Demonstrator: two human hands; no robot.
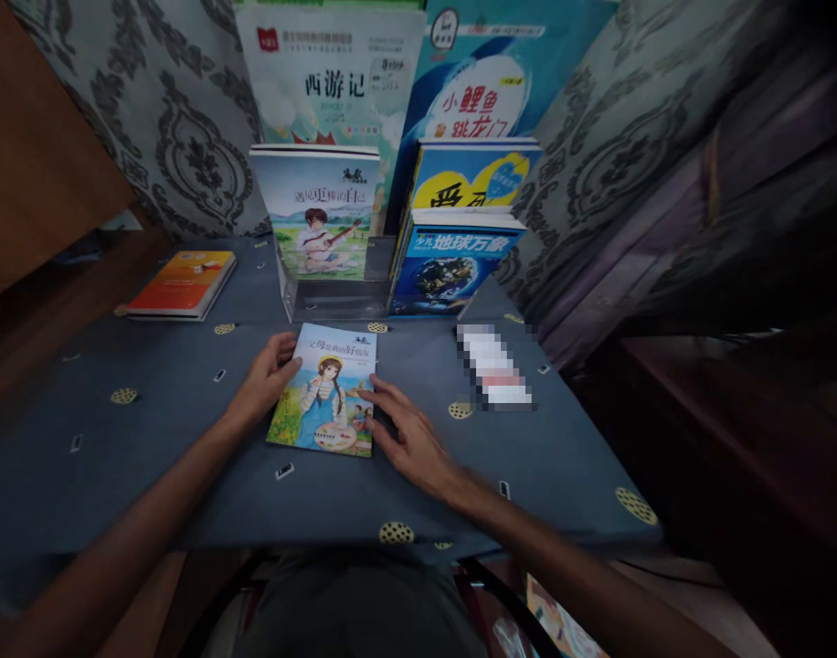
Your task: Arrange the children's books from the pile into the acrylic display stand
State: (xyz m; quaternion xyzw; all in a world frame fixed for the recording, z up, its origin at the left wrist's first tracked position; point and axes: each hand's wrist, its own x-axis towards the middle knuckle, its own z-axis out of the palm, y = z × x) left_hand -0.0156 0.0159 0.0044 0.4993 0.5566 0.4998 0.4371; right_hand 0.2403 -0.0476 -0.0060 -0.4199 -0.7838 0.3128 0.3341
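Observation:
A thin paperback book (323,393) is in front of me, its cover showing a girl in a yellow hat and blue overalls. My left hand (268,370) grips its left edge near the top, thumb along the side and fingertips partly hidden. On the opposite edge, my right hand (408,434) holds the book with its fingers and thumb against the side. I cannot tell whether the book lies fully flat on the cloth. Just behind it stands a clear acrylic rack (343,300) holding a guitar-boy book (326,215) and a blue earth book (452,265).
Taller books, a pale green one (329,55) and a teal one (521,55), stand at the back. An orange book (184,283) lies on the left of the patterned tablecloth (206,493). A blurred-out oblong item (493,366) lies right. Patterned curtains (192,128) hang behind.

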